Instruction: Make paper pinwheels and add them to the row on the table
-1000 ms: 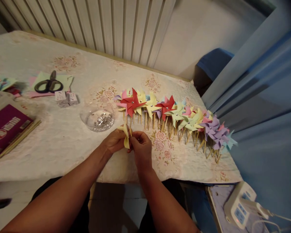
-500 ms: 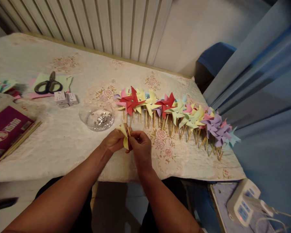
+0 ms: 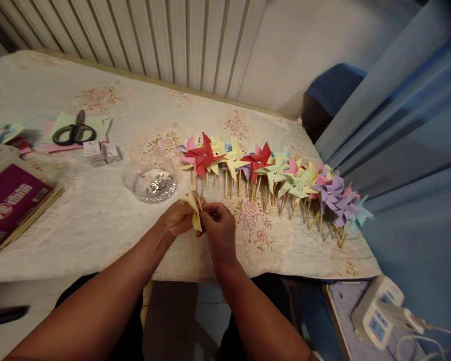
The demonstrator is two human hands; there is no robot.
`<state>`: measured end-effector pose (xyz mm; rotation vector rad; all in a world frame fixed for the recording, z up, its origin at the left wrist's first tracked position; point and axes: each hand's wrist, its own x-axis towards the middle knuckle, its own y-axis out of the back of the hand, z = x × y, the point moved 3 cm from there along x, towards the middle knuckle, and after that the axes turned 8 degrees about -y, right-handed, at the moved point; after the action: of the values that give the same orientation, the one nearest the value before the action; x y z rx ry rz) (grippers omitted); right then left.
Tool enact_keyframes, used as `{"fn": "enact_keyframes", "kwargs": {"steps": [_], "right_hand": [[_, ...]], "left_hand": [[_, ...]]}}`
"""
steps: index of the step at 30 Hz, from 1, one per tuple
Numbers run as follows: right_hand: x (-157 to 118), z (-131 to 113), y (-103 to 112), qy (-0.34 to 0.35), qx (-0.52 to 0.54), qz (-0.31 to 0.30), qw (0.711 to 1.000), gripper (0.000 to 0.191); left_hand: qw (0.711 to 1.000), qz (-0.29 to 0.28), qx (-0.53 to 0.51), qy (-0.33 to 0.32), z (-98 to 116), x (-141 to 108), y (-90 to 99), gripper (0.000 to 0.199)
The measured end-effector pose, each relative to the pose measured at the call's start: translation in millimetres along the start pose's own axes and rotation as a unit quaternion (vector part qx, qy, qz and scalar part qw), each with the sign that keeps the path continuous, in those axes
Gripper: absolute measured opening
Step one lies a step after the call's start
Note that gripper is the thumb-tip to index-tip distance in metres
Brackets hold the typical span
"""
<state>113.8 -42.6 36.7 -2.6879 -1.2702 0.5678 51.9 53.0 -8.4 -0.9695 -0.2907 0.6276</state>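
Observation:
My left hand (image 3: 177,217) is closed on a yellow paper pinwheel (image 3: 196,219), seen edge-on just over the table's near side. My right hand (image 3: 218,223) pinches a thin wooden stick (image 3: 200,203) against the back of the pinwheel; its fingertips are partly hidden. Whether stick and paper are joined cannot be made out. Just beyond my left hand stands a clear round dish (image 3: 130,186) holding small shiny metal pins (image 3: 158,184). Finished-looking pinwheels on sticks, such as a red one (image 3: 204,156) and a purple one (image 3: 329,193), lie in a long row to the right.
Black-handled scissors (image 3: 74,134) rest on coloured paper sheets (image 3: 101,125), with small white boxes (image 3: 101,153) in front. At the left, a purple package (image 3: 13,200) lies beside wooden sticks (image 3: 30,220). A power strip (image 3: 378,313) with cables sits at the lower right, near a blue curtain (image 3: 417,200).
Both hands stay almost in place, still holding the yellow pinwheel and the stick. The pinwheel has shifted very slightly; everything on the table lies as before.

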Motion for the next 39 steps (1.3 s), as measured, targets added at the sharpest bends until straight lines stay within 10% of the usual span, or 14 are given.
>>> {"fn": "enact_keyframes", "kwargs": {"steps": [39], "right_hand": [[2.4,-1.3,3.3,0.015,-0.022,0.01,1.0,0.006]], "left_hand": [[1.0,0.003,-0.003,0.004,-1.0,-0.3,0.0,0.026]]}}
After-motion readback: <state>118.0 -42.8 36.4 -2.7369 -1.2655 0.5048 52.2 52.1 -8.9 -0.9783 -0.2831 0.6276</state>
